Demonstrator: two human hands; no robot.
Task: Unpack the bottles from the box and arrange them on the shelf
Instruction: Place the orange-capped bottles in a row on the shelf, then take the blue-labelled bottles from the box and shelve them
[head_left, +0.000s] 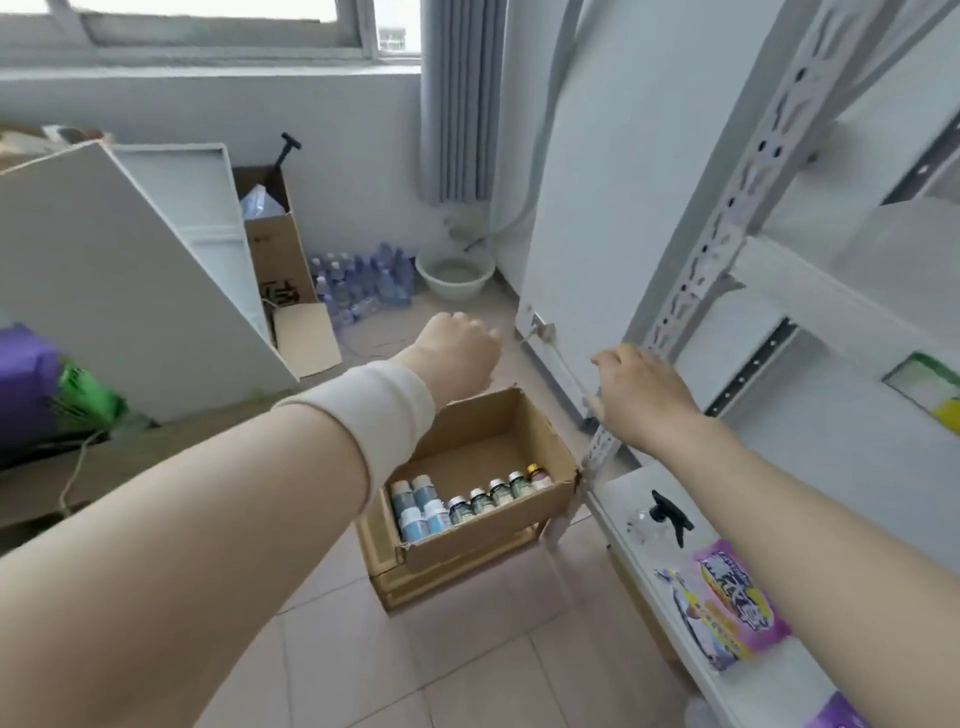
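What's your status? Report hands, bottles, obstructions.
Left hand over box, fingers curled, palm hidden. Right hand at shelf post, grip unclear. Bottles upright in box. Spray bottle and purple packet on lower shelf.

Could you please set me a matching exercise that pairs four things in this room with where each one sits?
Things:
1 box
2 spray bottle
3 basin
4 water bottles

Places:
A on the floor, directly below the curtain
B on the shelf, by a purple packet
C on the floor, beside a tall carton
D on flat cartons at the shelf's foot

Pairs: 1-D; 2-B; 3-A; 4-C
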